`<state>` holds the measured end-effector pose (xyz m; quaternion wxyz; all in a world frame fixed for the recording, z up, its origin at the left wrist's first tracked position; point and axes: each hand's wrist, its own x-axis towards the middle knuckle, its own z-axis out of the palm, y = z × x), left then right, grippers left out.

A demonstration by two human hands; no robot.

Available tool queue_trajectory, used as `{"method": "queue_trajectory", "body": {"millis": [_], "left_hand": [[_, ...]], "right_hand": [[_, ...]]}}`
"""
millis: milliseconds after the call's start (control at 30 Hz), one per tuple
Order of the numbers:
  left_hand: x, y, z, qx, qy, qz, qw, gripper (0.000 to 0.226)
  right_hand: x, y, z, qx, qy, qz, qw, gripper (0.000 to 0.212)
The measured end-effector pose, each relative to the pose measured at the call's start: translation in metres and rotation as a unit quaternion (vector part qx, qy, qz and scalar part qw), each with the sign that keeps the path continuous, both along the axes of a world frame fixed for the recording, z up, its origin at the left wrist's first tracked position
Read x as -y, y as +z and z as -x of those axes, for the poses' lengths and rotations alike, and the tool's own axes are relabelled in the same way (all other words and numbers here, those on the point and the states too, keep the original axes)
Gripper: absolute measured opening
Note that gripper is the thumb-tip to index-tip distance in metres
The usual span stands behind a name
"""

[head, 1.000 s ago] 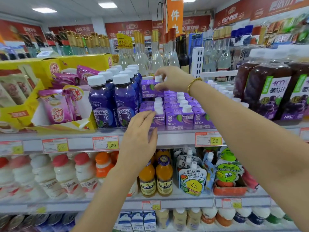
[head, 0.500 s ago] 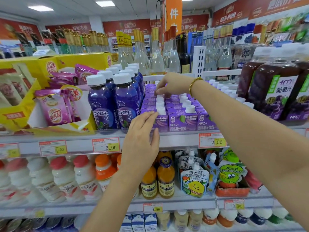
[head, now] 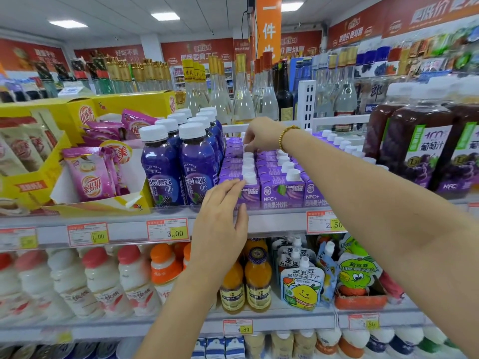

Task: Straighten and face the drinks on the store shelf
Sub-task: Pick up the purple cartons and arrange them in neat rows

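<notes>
Fingers point(head: 229, 186) touch front carton point(head: 252, 196) and rear carton point(head: 233, 141)

We read "Condorito", "NFC+" on purple cartons point(head: 281, 193), centre. At 3 o'clock, dark juice bottles point(head: 420, 151): "葡萄汁", "NFC". Shelf-edge price tag point(head: 168, 230) at 6 o'clock from blue bottles: "3.00"; second price tag point(head: 325, 222): "2.50". Orange banner point(head: 268, 27) at 12 o'clock: "一件".

Both forearms point(head: 363, 193) are bare to the picture's edge. The one thing worn is a bracelet point(head: 286, 136) of small round gold-coloured beads, snug behind the right hand point(head: 261, 137).
</notes>
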<state>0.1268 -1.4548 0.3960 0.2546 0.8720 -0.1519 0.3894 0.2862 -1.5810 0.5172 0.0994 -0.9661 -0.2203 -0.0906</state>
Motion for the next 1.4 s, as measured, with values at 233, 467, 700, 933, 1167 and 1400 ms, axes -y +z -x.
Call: {"method": "queue_trajectory", "body": {"millis": [233,467,700,933,1167,1400], "left_hand": [[0.001,0.003,0.001,-0.017,0.005,-0.003,1.0,0.043],[0.009,0.019,0.028,-0.03,-0.032,0.159,0.986,0.033],[0.026,0.032,0.062,-0.291,-0.185,0.453,0.822,0.061],[0.049,0.006,0.075,-0.306,-0.211,0.479,0.795,0.038],[0.053,-0.004,0.085,-0.32,-0.224,0.462,0.797,0.04],[0.038,-0.005,0.086,-0.338,-0.302,0.458,0.765,0.015]], "right_hand": [[0.012,0.018,0.017,0.071,0.028,-0.08,0.994,0.02],[0.048,0.025,0.095,0.185,0.095,-0.075,0.975,0.015],[0.084,-0.028,0.19,0.176,0.158,-0.047,0.97,0.02],[0.103,-0.07,0.219,0.192,0.186,-0.018,0.963,0.025],[0.119,-0.1,0.22,0.04,0.135,-0.205,0.968,0.03],[0.118,-0.125,0.225,-0.267,0.105,-0.577,0.765,0.047]]}}
